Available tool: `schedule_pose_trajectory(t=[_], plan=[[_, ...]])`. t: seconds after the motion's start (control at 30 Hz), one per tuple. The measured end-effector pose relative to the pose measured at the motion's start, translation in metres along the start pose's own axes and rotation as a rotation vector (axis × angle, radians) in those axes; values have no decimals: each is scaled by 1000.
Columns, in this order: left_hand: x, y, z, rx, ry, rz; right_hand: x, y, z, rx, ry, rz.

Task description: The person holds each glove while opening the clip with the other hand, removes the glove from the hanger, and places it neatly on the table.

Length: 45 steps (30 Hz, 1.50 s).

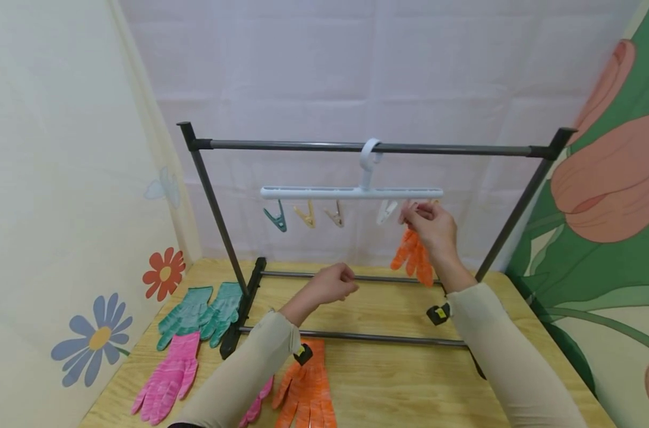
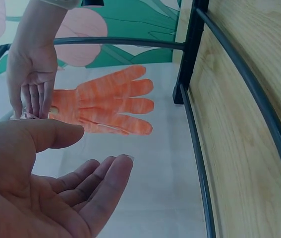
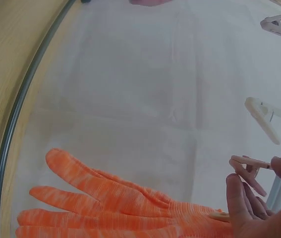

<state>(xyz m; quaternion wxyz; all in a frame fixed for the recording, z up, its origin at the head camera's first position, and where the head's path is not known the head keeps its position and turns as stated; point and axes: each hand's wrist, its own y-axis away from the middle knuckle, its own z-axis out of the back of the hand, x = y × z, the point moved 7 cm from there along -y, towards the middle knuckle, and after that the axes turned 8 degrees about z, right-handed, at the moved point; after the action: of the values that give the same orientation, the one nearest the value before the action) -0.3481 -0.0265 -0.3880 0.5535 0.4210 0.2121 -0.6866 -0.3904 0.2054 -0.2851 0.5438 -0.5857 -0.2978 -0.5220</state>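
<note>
A white hanger [image 1: 314,193] hangs by its hook from the rack's top bar, with several clothespins below it. My right hand [image 1: 434,229] is at the hanger's right end, pinching a pink clothespin [image 3: 247,168] between thumb and fingers. Beside those fingers an orange glove [image 1: 412,255] hangs fingers down, its cuff in a yellowish clothespin [image 3: 219,216]. A white clothespin [image 1: 386,211] dangles just left of the hand. My left hand [image 1: 330,285] hovers lower, inside the rack, its fingers loosely bent around nothing.
Green [image 1: 185,315] and pink gloves [image 1: 169,380] lie on the wooden table [image 1: 399,380] at left. Another orange glove [image 1: 311,386] lies near the front. The black rack's posts and lower bars [image 1: 356,337] frame the hands. Teal [image 1: 276,219] and yellow clothespins [image 1: 306,215] hang at left.
</note>
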Motion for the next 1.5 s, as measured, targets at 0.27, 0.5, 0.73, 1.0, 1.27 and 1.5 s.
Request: schedule_pose_trajectory(t=[0.27, 0.5, 0.73, 1.0, 1.27, 1.5], plan=[[-15, -14, 5, -6, 18, -25, 3, 0, 12, -43, 2, 15], [-32, -22, 9, -29, -13, -38, 2, -6, 35, -212, 150, 34], [-50, -30, 11, -92, -82, -58, -11, -20, 31, -118, 202, -50], [-62, -42, 9, -113, -37, -68, -20, -37, 17, 6, 145, -115], [-69, -54, 3, -128, -6, -70, -16, -39, 21, -26, 175, -85], [-80, -62, -1, -158, 6, -69, -13, -36, 26, -73, 224, -71]])
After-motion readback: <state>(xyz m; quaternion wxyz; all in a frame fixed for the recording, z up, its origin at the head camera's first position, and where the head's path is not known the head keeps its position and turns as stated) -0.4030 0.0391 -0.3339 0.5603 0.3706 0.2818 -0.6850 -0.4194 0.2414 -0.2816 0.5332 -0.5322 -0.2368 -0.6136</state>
